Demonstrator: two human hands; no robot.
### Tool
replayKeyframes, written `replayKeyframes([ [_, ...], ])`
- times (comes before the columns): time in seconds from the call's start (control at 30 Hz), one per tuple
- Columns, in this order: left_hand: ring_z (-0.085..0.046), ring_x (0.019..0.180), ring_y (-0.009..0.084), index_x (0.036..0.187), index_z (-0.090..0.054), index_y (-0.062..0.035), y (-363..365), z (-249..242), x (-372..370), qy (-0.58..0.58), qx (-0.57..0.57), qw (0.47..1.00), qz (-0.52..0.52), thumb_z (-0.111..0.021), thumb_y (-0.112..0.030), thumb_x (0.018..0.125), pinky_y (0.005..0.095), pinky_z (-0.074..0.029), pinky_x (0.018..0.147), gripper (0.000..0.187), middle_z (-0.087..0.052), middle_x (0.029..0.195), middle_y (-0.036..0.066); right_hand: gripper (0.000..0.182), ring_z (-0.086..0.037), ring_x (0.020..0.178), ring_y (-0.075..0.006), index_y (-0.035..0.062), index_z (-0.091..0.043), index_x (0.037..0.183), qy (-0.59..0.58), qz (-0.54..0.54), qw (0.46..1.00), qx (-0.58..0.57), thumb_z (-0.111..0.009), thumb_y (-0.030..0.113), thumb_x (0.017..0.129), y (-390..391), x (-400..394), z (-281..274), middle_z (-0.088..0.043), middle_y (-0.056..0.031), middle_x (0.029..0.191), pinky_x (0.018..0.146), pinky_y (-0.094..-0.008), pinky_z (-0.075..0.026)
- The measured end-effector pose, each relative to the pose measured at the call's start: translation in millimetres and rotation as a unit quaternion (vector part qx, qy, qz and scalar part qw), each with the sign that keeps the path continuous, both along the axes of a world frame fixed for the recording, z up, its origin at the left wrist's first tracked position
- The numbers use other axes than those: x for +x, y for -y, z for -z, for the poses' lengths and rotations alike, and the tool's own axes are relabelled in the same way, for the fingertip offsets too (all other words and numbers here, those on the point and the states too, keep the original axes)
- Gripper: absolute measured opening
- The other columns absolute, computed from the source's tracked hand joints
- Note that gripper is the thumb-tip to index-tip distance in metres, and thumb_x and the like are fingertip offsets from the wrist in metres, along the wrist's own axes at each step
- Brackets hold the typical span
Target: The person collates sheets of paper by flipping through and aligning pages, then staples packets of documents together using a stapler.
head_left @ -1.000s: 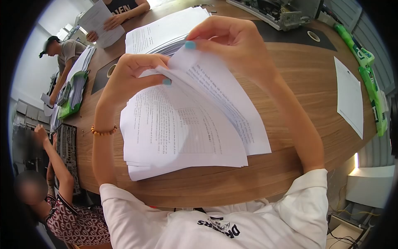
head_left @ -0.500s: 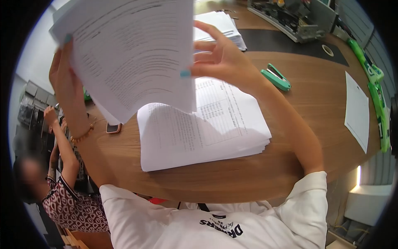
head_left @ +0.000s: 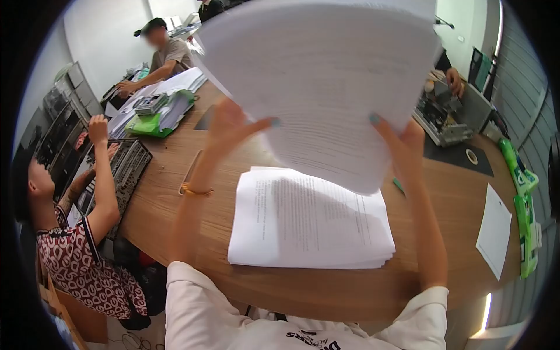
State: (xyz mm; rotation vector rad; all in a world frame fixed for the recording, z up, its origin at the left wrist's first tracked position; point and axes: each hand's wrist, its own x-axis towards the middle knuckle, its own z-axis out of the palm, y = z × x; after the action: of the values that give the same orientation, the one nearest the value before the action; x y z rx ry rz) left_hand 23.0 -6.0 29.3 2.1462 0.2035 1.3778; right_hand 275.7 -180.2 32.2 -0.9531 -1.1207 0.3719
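Note:
Both my hands hold up printed sheets of paper (head_left: 326, 76), raised in front of me and slightly blurred. My left hand (head_left: 236, 125) grips their lower left edge, thumb on the near face. On the lower right edge, my right hand (head_left: 402, 140) has its thumb pressed on the near face, its fingers behind. Beneath them a thick stack of printed pages (head_left: 309, 233) lies on the wooden table (head_left: 192, 245). A small green piece (head_left: 399, 185) shows beside my right wrist, mostly hidden.
A loose white sheet (head_left: 494, 230) and a green packet (head_left: 525, 233) lie at the right. An opened metal device (head_left: 449, 119) stands at the back right, a roll of tape (head_left: 471, 156) near it. Co-workers are at the left and back; papers on a green bag (head_left: 149, 124) sit back left.
The held sheets have moved right in view. My right hand, earlier spread beside the sheets, now grips their right edge. The view has tilted up, showing more of the room.

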Motion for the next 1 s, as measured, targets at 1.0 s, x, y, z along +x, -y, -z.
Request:
replayKeyframes([
  [1.0, -0.053, 0.081, 0.0099, 0.095, -0.057, 0.0013, 59.2, 31.8, 47.0, 0.029, -0.270, 0.946, 0.180, -0.058, -0.013, 0.080, 0.0218, -0.044, 0.067, 0.021, -0.059, 0.089, 0.007, 0.023, -0.057, 0.077, -0.0136, -0.0043, -0.058, 0.090, 0.028, 0.020, 0.998, -0.060, -0.065, 0.001, 0.069, 15.1, 11.0, 41.6, -0.061, -0.0090, 0.085, 0.068, -0.0268, -0.047],
])
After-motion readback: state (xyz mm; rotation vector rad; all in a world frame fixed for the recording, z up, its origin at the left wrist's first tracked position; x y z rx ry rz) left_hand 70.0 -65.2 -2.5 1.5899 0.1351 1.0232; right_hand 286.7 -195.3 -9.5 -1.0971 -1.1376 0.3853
